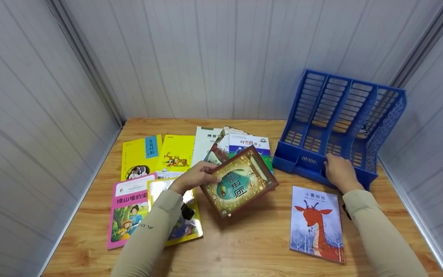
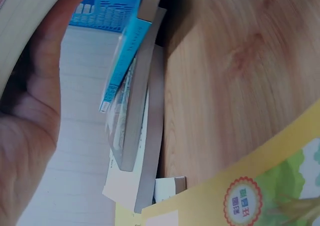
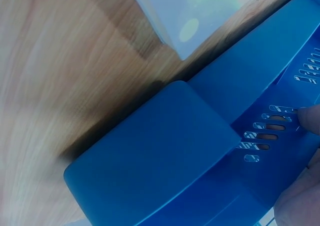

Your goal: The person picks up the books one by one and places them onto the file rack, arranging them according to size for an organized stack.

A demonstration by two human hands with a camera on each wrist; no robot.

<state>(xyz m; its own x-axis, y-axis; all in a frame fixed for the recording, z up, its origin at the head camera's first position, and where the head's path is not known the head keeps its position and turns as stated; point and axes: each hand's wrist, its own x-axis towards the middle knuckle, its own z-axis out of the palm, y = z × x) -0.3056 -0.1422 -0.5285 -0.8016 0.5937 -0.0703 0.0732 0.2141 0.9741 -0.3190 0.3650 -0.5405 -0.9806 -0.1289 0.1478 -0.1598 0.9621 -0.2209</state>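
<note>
My left hand [image 1: 194,177] holds a brown-bordered book [image 1: 240,188] by its left edge, thumb on the cover. The book is tilted above the table and overlaps the white, blue and green book [image 1: 248,140] behind it. In the left wrist view, its page edge runs beside the left hand [image 2: 30,136]. My right hand [image 1: 340,173] grips the front part of the blue desktop file rack [image 1: 310,173], fingers curled at a divider. Thumb and fingertips show at the right edge of the right wrist view. In front of the rack lies a book with a red deer [image 1: 317,227].
At the back left lie two yellow books, one with a panda [image 1: 133,154], one with a giraffe [image 1: 177,154]. A pale book [image 1: 204,142] is beside them. Nearer are a pink book [image 1: 115,215] and a glossy yellow-edged book [image 1: 196,231], partly under my left forearm. Walls enclose the table.
</note>
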